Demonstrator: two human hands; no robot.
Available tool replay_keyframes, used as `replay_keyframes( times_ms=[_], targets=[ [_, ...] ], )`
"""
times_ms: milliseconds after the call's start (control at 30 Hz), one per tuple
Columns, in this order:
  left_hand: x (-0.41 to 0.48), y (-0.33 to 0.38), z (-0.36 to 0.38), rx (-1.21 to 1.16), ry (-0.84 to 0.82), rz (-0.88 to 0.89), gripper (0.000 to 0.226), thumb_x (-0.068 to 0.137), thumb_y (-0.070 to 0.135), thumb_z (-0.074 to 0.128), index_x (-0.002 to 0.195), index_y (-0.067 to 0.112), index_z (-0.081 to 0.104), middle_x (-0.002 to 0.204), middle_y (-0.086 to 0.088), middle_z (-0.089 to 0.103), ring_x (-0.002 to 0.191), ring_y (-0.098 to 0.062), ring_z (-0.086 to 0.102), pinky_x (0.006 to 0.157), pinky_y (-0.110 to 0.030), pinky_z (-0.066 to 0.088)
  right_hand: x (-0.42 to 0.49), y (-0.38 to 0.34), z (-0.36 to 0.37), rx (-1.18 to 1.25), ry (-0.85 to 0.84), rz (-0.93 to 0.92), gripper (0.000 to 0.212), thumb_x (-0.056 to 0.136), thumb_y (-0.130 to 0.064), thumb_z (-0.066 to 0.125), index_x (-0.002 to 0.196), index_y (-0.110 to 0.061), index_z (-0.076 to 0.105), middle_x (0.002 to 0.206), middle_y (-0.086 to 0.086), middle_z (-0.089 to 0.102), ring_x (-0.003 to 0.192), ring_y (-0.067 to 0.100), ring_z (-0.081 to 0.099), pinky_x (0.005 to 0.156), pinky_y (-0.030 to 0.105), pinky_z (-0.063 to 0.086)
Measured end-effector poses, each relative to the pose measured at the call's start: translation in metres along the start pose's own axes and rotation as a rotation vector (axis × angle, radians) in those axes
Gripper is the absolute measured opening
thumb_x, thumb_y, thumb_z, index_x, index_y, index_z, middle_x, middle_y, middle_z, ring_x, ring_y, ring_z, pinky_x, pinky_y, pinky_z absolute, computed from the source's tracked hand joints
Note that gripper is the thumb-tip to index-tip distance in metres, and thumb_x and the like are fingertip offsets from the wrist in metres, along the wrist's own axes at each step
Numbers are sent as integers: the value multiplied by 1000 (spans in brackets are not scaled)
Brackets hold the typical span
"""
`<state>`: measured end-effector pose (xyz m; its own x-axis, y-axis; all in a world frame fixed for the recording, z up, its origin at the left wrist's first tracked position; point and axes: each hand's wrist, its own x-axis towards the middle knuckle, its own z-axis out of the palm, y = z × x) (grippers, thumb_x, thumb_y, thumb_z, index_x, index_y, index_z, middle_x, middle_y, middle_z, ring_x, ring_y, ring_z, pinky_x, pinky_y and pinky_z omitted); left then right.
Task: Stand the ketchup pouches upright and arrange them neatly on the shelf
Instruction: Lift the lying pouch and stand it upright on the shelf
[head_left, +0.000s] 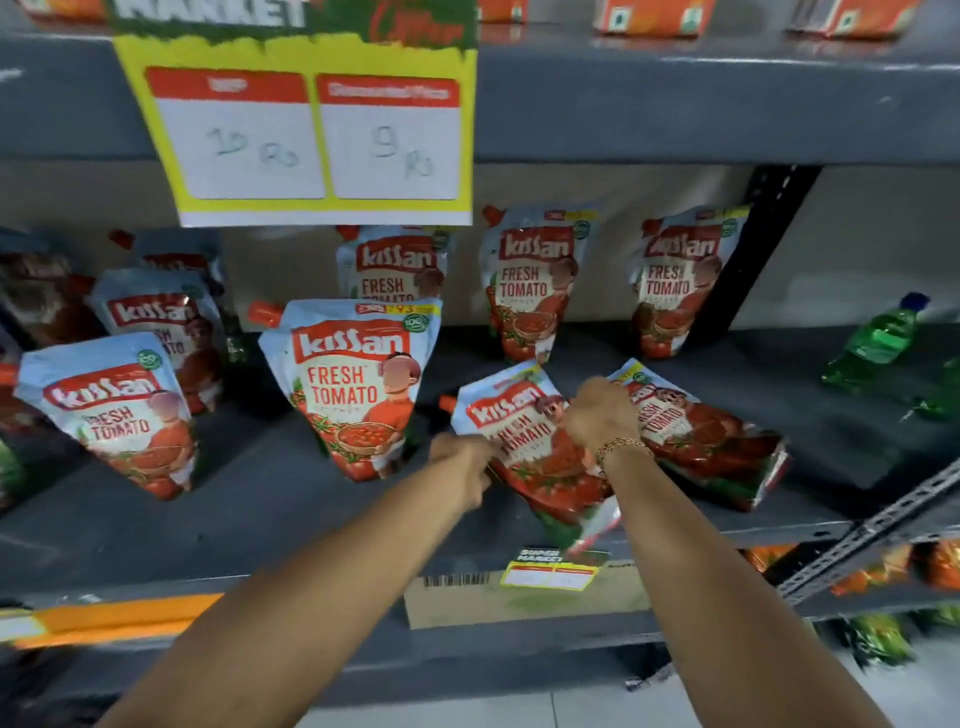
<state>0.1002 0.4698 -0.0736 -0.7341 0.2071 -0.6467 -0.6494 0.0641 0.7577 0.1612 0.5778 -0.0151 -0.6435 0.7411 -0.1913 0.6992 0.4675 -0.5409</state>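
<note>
- The ketchup pouches (358, 384) were pale blue on top, with a red logo panel in white lettering and a red tomato picture below.
- The shelf (810, 395) was dark grey.
- The price sign (311, 140), upper left of the frame, was yellow with red-topped white boxes.
- The bottle (878, 340), at right, was green with a blue cap.
- The bracelet (621, 447) was gold.

**Two pouches down, the rest upright**

Red-and-pale-blue ketchup pouches (358, 384) stood along the grey shelf (156, 519), some against its back, some nearer the front edge. Two did not: a tilted pouch (530, 457) overhung the front edge, and beside it, partly overlapped, a flat pouch (711, 447) lay toward the right end.
</note>
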Motion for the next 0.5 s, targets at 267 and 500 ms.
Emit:
replay_keyframes(
  times_ms=[267, 500],
  targets=[
    [-30, 40, 4, 331, 257, 862, 17, 89, 14, 58, 100, 1, 62, 92, -1, 61, 84, -14, 56, 67, -13, 48, 3, 14, -14, 161, 301, -350, 16, 90, -7, 47, 84, -2, 62, 93, 24, 70, 89, 39, 65, 64, 34, 40],
    [-26, 0, 18, 108, 439, 695, 28, 92, 16, 52, 102, -10, 56, 99, -26, 62, 93, -34, 59, 76, -33, 43, 8, 40, -3, 203, 86, -437, 24, 93, -21, 50, 90, 2, 58, 90, 24, 69, 85, 37, 65, 59, 33, 41]
  ],
)
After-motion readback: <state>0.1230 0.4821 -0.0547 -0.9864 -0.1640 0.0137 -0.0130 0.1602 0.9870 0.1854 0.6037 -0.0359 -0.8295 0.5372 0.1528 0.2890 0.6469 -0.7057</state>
